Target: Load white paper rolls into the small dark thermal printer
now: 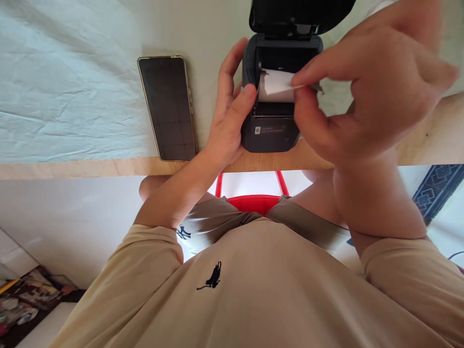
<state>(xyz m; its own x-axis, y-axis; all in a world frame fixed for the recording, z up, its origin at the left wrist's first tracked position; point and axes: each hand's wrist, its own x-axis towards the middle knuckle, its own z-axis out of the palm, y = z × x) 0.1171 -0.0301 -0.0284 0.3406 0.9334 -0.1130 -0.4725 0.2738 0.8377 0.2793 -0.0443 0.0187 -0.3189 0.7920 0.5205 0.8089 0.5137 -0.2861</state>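
A small black receipt printer (270, 135) is at the table's near edge, its lid (300, 17) swung up and back. Inside its bay lies a white paper roll (277, 94). My left hand (230, 113) is wrapped around the printer's left side, thumb on the rim of the bay. Over the bay, my right hand (362, 92) pinches the loose end of the paper between thumb and forefinger. The far part of the roll and the printer's right side are partly hidden by my right hand.
A smartphone (168, 108) with a dark screen lies left of the printer. A wrinkled pale cloth (65, 87) covers the table, whose bare wooden edge (90, 167) runs along the front. A red stool (253, 203) is beneath me.
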